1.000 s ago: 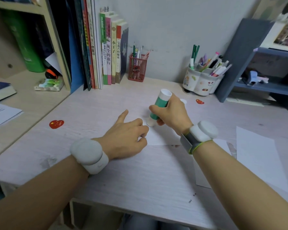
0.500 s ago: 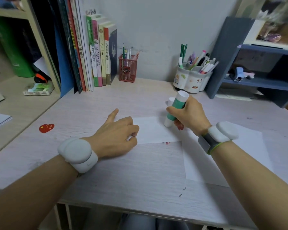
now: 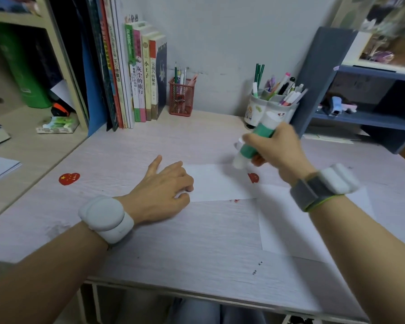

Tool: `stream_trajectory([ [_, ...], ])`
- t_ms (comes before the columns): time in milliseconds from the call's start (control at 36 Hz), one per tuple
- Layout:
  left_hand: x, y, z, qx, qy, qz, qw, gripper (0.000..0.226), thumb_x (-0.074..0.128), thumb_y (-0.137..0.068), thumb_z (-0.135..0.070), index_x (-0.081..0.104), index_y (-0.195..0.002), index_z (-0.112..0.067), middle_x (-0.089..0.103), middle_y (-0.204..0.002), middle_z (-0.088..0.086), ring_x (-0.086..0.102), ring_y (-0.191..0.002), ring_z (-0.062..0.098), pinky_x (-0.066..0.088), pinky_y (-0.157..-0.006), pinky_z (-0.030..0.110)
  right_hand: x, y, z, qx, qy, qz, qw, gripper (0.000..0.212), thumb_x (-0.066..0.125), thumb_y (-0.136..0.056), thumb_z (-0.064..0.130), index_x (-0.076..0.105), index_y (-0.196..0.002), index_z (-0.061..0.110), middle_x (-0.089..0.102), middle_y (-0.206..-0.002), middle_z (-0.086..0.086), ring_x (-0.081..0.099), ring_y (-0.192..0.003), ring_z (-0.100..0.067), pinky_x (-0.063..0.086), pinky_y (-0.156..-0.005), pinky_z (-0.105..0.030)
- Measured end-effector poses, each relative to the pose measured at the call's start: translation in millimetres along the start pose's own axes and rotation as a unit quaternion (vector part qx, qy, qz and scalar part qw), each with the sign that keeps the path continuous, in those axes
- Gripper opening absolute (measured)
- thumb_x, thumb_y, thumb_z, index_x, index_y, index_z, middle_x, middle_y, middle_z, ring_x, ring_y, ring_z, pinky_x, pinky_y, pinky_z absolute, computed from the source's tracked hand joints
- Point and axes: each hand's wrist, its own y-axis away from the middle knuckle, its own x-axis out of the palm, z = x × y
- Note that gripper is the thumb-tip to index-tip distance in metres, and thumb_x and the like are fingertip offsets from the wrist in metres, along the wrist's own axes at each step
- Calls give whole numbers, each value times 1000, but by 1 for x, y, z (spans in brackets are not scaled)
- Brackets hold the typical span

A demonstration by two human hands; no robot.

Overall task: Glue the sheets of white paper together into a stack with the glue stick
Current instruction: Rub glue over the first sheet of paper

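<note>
Item: small white rectangular sheet of paper (image 3: 218, 183), flat on the pale wood-grain desk (image 3: 173, 242), centre of view. Its left edge sits under the left hand (image 3: 160, 195), fingers curled with their tips pressing down on the sheet, index finger stretched out over the desk — a hold that looks meant to stop the sheet sliding under the glue.

Item: green-and-white plastic glue stick (image 3: 253, 142), tilted, its white working end pointing down over the sheet's far right corner. Blur hides whether the tip touches the paper. The right hand (image 3: 275, 148) wraps its fingers round the green barrel, a fist-like grip suited to pressing and dragging.

Item: larger white sheet of paper (image 3: 290, 228), flat on the desk to the right, partly under the right forearm, just beside the small sheet — probably kept within reach as the next layer.

Also present: red heart-shaped sticker (image 3: 69, 178) on the desk at left; red mesh pen holder (image 3: 181, 99) and white patterned pen pot (image 3: 270, 109) against the wall; row of upright books (image 3: 138, 78); grey-blue desk shelf (image 3: 360, 118) at right.
</note>
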Motion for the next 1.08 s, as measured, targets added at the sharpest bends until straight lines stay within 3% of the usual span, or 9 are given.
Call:
stream_trajectory([
  [83,0,2,4,-5,3,10,1000,52,22,-77,-39,54,-117,-26,45,-134,-12,5,-144,9,-17,-113,39,32,11,2,-2,19,44,999,18,70,-81,18,55,-87,9,67,-77,-11,58,-45,-14,49,-41,-26],
  [167,0,4,6,-7,8,15,1000,57,22,-77,-39,53,-123,-27,41,-140,-13,1,-145,9,-17,-113,39,55,16,3,-14,15,56,998,22,70,-81,19,48,-82,16,66,-76,-10,58,-49,-18,54,-50,-34],
  [333,3,2,4,-10,-6,2,1000,53,23,-77,-40,55,-118,-27,44,-136,-12,2,-145,11,-15,-114,41,72,18,-3,-45,65,50,996,26,68,-79,25,41,-78,26,67,-82,-11,63,-63,-25,57,-60,-42],
  [444,2,-1,2,-13,-21,-2,1000,54,21,-77,-39,56,-115,-26,47,-130,-11,6,-145,13,-14,-114,42,64,16,-7,-50,91,45,994,23,67,-81,25,45,-85,19,66,-85,-13,65,-72,-31,57,-65,-44],
  [611,2,1,1,-16,-34,-4,999,55,19,-78,-38,56,-116,-25,48,-129,-12,8,-145,15,-15,-114,44,43,15,-15,-38,98,21,994,24,67,-82,23,45,-85,15,65,-87,-15,60,-58,-24,55,-55,-40],
  [778,-2,1,-2,-18,-28,5,999,51,20,-78,-37,56,-112,-24,51,-122,-11,7,-145,16,-15,-114,45,24,13,-24,-21,99,-2,995,29,67,-82,23,50,-100,9,65,-89,-14,59,-55,-24,56,-53,-42],
  [889,-3,1,-3,-27,-28,13,999,39,28,-90,-34,55,-116,-24,49,-125,-11,6,-145,15,-15,-114,45,15,12,-31,-43,110,-12,993,23,67,-82,22,45,-83,29,62,-83,-6,56,-54,-22,54,-49,-33],
  [972,-2,2,-3,-30,-25,15,999,39,28,-90,-34,55,-117,-23,49,-127,-11,6,-145,15,-16,-114,44,9,12,-32,-48,128,-6,991,32,67,-83,22,39,-76,37,58,-81,4,61,-68,-25,55,-60,-38],
  [1083,-1,2,-4,-34,-14,9,999,32,33,-93,-30,54,-116,-24,47,-129,-12,4,-145,13,-16,-114,43,-9,8,-31,-42,137,-84,986,21,68,-78,26,48,-81,24,66,-86,-8,63,-75,-31,54,-69,-45],
])
